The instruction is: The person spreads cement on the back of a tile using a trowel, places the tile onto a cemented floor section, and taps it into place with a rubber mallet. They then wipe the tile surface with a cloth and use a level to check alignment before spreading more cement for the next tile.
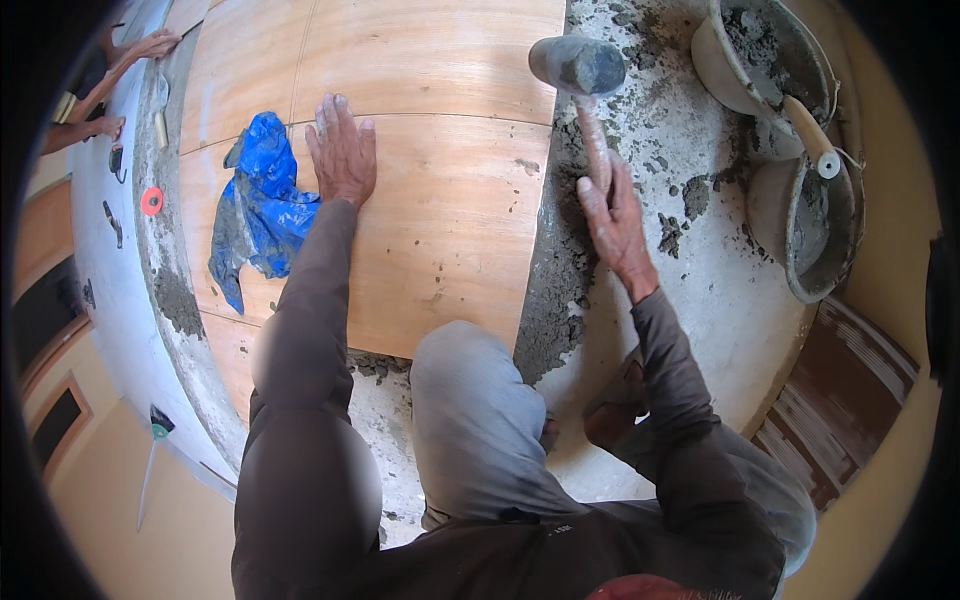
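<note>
My right hand (617,222) is wrapped round the handle of a rubber mallet (577,66), whose dark head is up over the right edge of the wood-look floor tiles (450,200). Flat on the tiles, near a joint between them, lies my left hand (342,150) with its fingers stretched out. Close to that hand's left is a crumpled blue plastic sheet (268,205) smeared with grey mortar. Wet mortar (560,290) runs along the tiles' right edge, beside my bent knee.
Two buckets of mortar (712,60) (792,225) stand at the right, with a wooden-handled tool (812,140) across them. At the far left, another person's hands (155,45) reach in near a trowel (161,110). A red disc (152,201) lies by the tiles.
</note>
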`<state>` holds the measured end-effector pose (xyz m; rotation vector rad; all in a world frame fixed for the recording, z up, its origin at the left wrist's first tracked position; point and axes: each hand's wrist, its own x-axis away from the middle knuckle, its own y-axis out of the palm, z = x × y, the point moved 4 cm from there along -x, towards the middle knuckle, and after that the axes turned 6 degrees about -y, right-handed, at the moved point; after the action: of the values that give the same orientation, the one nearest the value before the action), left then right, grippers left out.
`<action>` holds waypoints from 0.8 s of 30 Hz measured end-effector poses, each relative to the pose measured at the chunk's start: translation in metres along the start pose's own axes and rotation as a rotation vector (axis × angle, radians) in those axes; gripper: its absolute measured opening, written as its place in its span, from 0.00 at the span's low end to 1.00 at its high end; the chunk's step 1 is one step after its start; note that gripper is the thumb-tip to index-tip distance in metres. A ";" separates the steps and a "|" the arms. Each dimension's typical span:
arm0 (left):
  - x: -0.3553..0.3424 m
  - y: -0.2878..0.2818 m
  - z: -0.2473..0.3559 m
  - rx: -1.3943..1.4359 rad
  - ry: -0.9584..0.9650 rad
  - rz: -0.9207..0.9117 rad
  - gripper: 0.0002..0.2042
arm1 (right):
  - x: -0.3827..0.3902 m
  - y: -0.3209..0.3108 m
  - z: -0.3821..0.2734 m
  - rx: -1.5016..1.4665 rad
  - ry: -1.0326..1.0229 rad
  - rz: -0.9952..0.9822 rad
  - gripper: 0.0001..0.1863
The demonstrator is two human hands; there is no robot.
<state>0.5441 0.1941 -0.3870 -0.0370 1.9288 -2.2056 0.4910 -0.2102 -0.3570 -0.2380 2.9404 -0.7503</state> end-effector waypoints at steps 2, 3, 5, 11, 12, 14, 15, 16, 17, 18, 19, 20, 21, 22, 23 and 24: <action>0.002 -0.001 -0.003 0.006 -0.005 0.010 0.34 | -0.032 -0.051 -0.012 0.105 0.186 -0.185 0.36; 0.000 -0.001 0.001 0.010 0.001 0.005 0.34 | -0.046 -0.068 -0.008 0.264 0.120 -0.182 0.32; -0.003 -0.001 0.005 0.004 0.007 0.001 0.34 | -0.071 -0.091 -0.020 0.547 -0.224 -0.232 0.30; -0.004 -0.001 0.012 -0.030 0.019 0.030 0.32 | -0.128 -0.103 -0.047 1.065 -0.605 -0.552 0.24; -0.003 -0.001 0.011 -0.024 0.021 0.038 0.32 | -0.136 -0.102 -0.045 1.124 -0.614 -0.593 0.23; 0.000 -0.001 0.007 -0.008 0.012 0.057 0.31 | -0.157 -0.118 -0.059 1.070 -0.697 -0.443 0.19; 0.001 -0.002 0.005 0.002 0.008 0.057 0.31 | -0.173 -0.122 -0.063 0.999 -0.709 -0.416 0.18; 0.004 -0.001 0.005 0.012 0.001 0.058 0.32 | -0.185 -0.122 -0.066 0.928 -0.721 -0.391 0.18; 0.001 -0.002 0.005 0.021 -0.004 0.072 0.32 | -0.192 -0.116 -0.066 0.721 -0.663 -0.375 0.17; 0.001 -0.006 0.002 0.020 -0.009 0.061 0.32 | -0.200 -0.100 -0.069 0.521 -0.396 -0.422 0.18; 0.006 -0.008 0.004 0.020 -0.018 0.050 0.31 | -0.196 -0.084 -0.074 0.322 -0.132 -0.476 0.19; 0.001 -0.012 0.005 0.012 -0.022 0.060 0.31 | -0.198 -0.067 -0.081 0.122 0.117 -0.521 0.20; -0.004 -0.013 0.009 0.029 -0.018 0.053 0.31 | -0.205 -0.053 -0.089 0.009 0.147 -0.518 0.22; -0.002 -0.014 0.011 0.047 -0.012 0.035 0.31 | -0.212 -0.035 -0.095 -0.106 0.189 -0.521 0.23; -0.004 -0.015 0.012 0.054 -0.015 0.039 0.31 | -0.221 -0.019 -0.108 -0.165 0.155 -0.490 0.23; -0.001 -0.017 0.011 0.059 -0.023 0.037 0.31 | -0.231 0.002 -0.114 -0.227 0.151 -0.476 0.22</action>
<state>0.5444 0.1856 -0.3684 -0.0173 1.8372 -2.2271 0.7027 -0.1152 -0.2453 -0.9643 3.1448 -0.4881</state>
